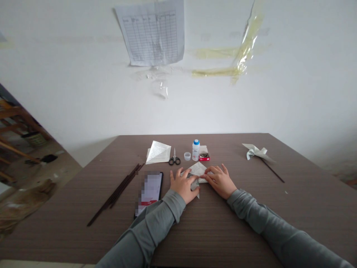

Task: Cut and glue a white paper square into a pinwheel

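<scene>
A folded piece of printed paper (198, 169) lies on the table under both of my hands. My left hand (182, 186) rests on its left part with the fingers spread, covering some of it. From the right, my right hand (222, 181) has thumb and forefinger together on a flap of the paper near its middle, the other fingers raised. Just beyond the paper stand a white bottle with a blue cap (196, 150) and a small red box of metal pins (204, 157). A small clear plastic cup (187, 156) and black-handled scissors (174, 160) are beside them.
A phone (150, 190) lies by my left forearm, with several dark thin sticks (118, 191) to its left. Creased paper sheets (158, 152) lie at the back left. A paper pinwheel on a stick (258, 152) lies at the right. The wall (195, 111) borders the table's far edge.
</scene>
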Motion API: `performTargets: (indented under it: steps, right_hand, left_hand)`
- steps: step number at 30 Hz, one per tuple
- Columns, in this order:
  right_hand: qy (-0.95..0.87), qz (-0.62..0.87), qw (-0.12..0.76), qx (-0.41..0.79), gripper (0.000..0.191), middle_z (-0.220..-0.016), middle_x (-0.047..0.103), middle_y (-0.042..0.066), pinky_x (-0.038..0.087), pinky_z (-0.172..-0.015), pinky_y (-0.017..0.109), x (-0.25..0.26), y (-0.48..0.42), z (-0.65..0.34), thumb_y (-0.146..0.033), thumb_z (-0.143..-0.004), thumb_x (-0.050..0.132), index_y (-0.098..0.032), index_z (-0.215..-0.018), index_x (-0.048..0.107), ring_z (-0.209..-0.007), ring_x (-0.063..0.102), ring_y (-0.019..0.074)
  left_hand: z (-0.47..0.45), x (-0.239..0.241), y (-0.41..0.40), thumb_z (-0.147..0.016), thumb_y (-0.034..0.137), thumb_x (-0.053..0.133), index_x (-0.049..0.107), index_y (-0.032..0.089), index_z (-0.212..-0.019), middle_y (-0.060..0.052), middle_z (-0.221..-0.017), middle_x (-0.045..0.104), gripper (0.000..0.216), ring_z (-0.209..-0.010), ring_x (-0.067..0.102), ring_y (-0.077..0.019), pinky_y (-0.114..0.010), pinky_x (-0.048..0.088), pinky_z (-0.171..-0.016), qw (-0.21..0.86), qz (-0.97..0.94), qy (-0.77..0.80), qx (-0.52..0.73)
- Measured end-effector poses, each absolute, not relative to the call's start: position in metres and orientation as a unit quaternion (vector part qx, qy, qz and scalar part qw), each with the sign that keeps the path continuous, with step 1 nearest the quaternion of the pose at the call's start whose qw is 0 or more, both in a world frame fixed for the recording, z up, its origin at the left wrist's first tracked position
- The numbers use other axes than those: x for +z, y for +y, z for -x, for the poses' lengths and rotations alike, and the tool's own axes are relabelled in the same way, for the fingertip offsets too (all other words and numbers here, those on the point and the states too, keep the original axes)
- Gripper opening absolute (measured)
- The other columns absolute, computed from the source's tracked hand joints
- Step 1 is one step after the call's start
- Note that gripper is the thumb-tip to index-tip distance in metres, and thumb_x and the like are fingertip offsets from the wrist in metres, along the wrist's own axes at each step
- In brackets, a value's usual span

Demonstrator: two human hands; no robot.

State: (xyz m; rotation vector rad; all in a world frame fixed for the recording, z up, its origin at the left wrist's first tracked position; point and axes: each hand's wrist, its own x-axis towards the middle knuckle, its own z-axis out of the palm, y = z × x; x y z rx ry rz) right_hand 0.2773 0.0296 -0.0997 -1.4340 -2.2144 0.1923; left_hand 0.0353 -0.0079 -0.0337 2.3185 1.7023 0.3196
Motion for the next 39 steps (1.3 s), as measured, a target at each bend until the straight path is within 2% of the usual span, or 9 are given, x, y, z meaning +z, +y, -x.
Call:
performTargets:
  steps: [3, 7, 12, 18, 21, 25, 30, 35, 39]
  right_hand:
    - [-0.815, 0.521, 0.243, 0.071, 0.047, -0.131, 0.096, 0.009, 0.047, -0.148, 0.089, -0.0981, 0.0294, -0.2758, -0.049, -0.132, 0.06, -0.037, -0.113, 0.101, -0.134, 0.085, 0.0363]
    - [-0.813, 0.522, 0.246, 0.076, 0.052, -0.133, 0.096, 0.011, 0.046, -0.15, 0.084, -0.0976, 0.0295, -0.276, -0.048, -0.133, 0.055, -0.038, -0.116, 0.102, -0.138, 0.085, 0.0386]
    - [-0.816, 0.52, 0.241, 0.077, 0.043, -0.131, 0.097, 0.008, 0.04, -0.151, 0.094, -0.0987, 0.0303, -0.2773, -0.042, -0.132, 0.061, -0.039, -0.121, 0.102, -0.137, 0.088, 0.0372]
    - [-0.814, 0.527, 0.236, 0.056, 0.042, -0.133, 0.096, 0.009, 0.045, -0.149, 0.09, -0.0979, 0.0289, -0.274, -0.043, -0.132, 0.065, -0.037, -0.114, 0.102, -0.137, 0.087, 0.0376]
    - [-0.81, 0.533, 0.237, 0.061, 0.041, -0.13, 0.096, 0.007, 0.048, -0.147, 0.091, -0.0988, 0.0305, -0.274, -0.042, -0.131, 0.066, -0.04, -0.113, 0.103, -0.136, 0.087, 0.0361]
    - [-0.812, 0.53, 0.234, 0.076, 0.044, -0.132, 0.095, 0.008, 0.046, -0.148, 0.094, -0.1008, 0.032, -0.2752, -0.042, -0.131, 0.062, -0.041, -0.115, 0.103, -0.139, 0.086, 0.0376]
    - [-0.807, 0.531, 0.25, 0.066, 0.047, -0.132, 0.097, 0.01, 0.045, -0.15, 0.091, -0.1014, 0.029, -0.2733, -0.04, -0.133, 0.057, -0.039, -0.125, 0.104, -0.137, 0.087, 0.0386]
    - [-0.809, 0.537, 0.228, 0.069, 0.043, -0.135, 0.096, 0.008, 0.044, -0.149, 0.091, -0.0992, 0.0283, -0.2709, -0.043, -0.131, 0.063, -0.039, -0.116, 0.103, -0.141, 0.085, 0.0391]
    - [-0.812, 0.534, 0.226, 0.07, 0.043, -0.134, 0.095, 0.009, 0.049, -0.147, 0.089, -0.0981, 0.0285, -0.2713, -0.044, -0.131, 0.062, -0.042, -0.119, 0.103, -0.139, 0.084, 0.0377]
  left_hand:
    - [-0.0354, -0.0304, -0.0074, -0.105, 0.034, 0.101, 0.1, 0.039, -0.151, -0.013, -0.191, 0.075, 0.046, -0.184, 0.057, -0.0569, -0.098, 0.034, -0.154, 0.115, -0.795, 0.586, 0.111]
    - [-0.0349, -0.0286, -0.0068, -0.104, 0.035, 0.102, 0.099, 0.042, -0.152, -0.012, -0.193, 0.073, 0.049, -0.183, 0.058, -0.0553, -0.097, 0.034, -0.155, 0.114, -0.795, 0.587, 0.105]
    - [-0.0336, -0.0308, -0.0058, -0.105, 0.033, 0.1, 0.1, 0.042, -0.15, -0.012, -0.191, 0.075, 0.046, -0.181, 0.06, -0.0559, -0.099, 0.035, -0.153, 0.124, -0.794, 0.586, 0.108]
    - [-0.0333, -0.0335, -0.0042, -0.1, 0.027, 0.103, 0.102, 0.039, -0.139, -0.011, -0.185, 0.079, 0.041, -0.177, 0.064, -0.055, -0.1, 0.038, -0.151, 0.122, -0.8, 0.571, 0.14]
    - [-0.0336, -0.0322, -0.0041, -0.099, 0.026, 0.105, 0.1, 0.039, -0.142, -0.011, -0.189, 0.077, 0.046, -0.178, 0.064, -0.055, -0.1, 0.035, -0.153, 0.115, -0.804, 0.565, 0.145]
    - [-0.033, -0.0295, -0.0045, -0.101, 0.028, 0.103, 0.099, 0.042, -0.15, -0.01, -0.194, 0.073, 0.05, -0.18, 0.063, -0.0568, -0.103, 0.031, -0.152, 0.123, -0.803, 0.57, 0.126]
    - [-0.0319, -0.0302, -0.0042, -0.103, 0.029, 0.101, 0.1, 0.043, -0.147, -0.008, -0.192, 0.075, 0.047, -0.178, 0.064, -0.0557, -0.102, 0.032, -0.152, 0.127, -0.8, 0.574, 0.122]
    - [-0.0324, -0.0324, -0.0018, -0.106, 0.03, 0.099, 0.1, 0.042, -0.145, -0.008, -0.19, 0.077, 0.04, -0.178, 0.064, -0.0523, -0.099, 0.035, -0.153, 0.132, -0.794, 0.581, 0.123]
    - [-0.0325, -0.0349, -0.0001, -0.105, 0.033, 0.102, 0.1, 0.042, -0.144, -0.008, -0.189, 0.078, 0.04, -0.178, 0.063, -0.0522, -0.098, 0.037, -0.153, 0.126, -0.79, 0.588, 0.118]
